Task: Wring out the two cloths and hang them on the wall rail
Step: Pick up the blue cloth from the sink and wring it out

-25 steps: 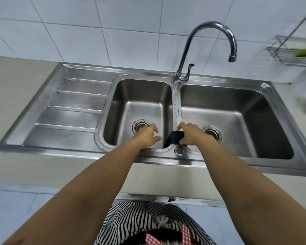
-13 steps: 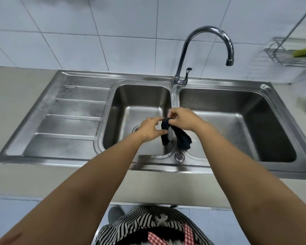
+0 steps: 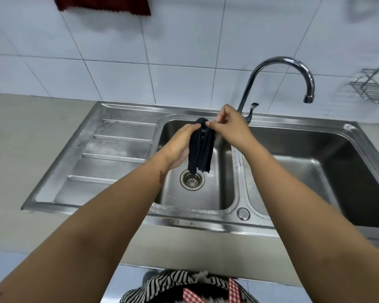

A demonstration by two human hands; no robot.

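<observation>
Head view: both hands (image 3: 214,136) pinch dark cloth (image 3: 200,147) over left basin (image 3: 208,193), tap (image 3: 280,82) behind

We have one view only, a wide-angle camera worn on the head; it looks forward and steeply down over the double sink (image 3: 127,114), close enough that both forearms run up from the bottom corners; the tiled wall (image 3: 184,40) fills the top, its lines bowed by the lens; the striped clothing (image 3: 162,285) shows at the bottom edge.
</observation>
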